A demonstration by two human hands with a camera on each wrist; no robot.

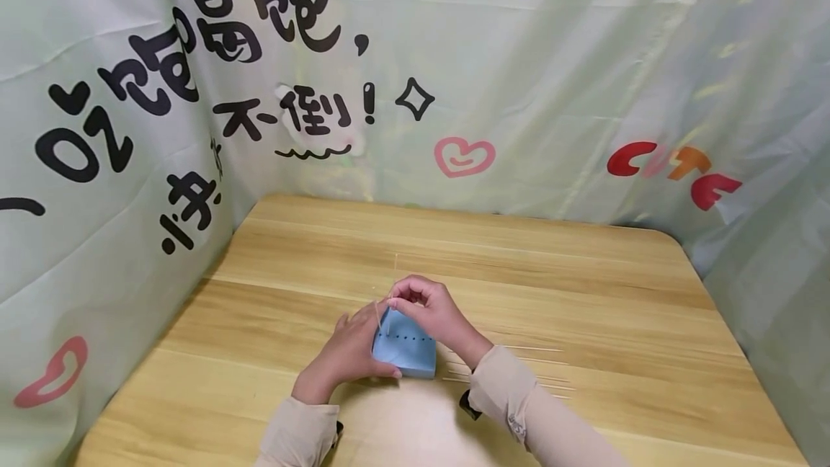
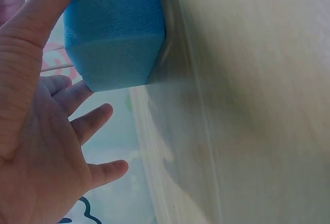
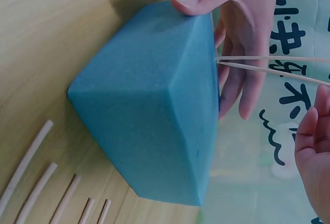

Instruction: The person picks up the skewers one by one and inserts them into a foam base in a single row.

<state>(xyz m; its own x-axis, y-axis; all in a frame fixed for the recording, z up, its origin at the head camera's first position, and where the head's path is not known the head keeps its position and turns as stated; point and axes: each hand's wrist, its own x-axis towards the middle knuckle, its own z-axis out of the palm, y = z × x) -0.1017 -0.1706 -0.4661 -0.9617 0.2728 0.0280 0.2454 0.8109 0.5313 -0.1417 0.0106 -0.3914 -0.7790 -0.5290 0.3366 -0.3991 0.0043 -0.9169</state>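
Note:
A blue foam block (image 1: 410, 360) sits on the table with a row of small dark holes across its top. My left hand (image 1: 349, 349) holds its left side, the thumb at the near face and the index finger against the far side, the other fingers spread in the left wrist view. Two thin wooden sticks rise from the block near its left end. One stick (image 3: 296, 58) stands free. Above the block, my right hand (image 1: 433, 312) pinches the other stick (image 3: 268, 70), its upper end showing above the fingers. The stick's lower end meets the block's top.
Several loose wooden sticks (image 3: 26, 162) lie side by side on the wooden table (image 1: 616, 294), right of the block and partly behind the right forearm. A pale printed curtain (image 1: 532, 92) hangs around the table's back and sides.

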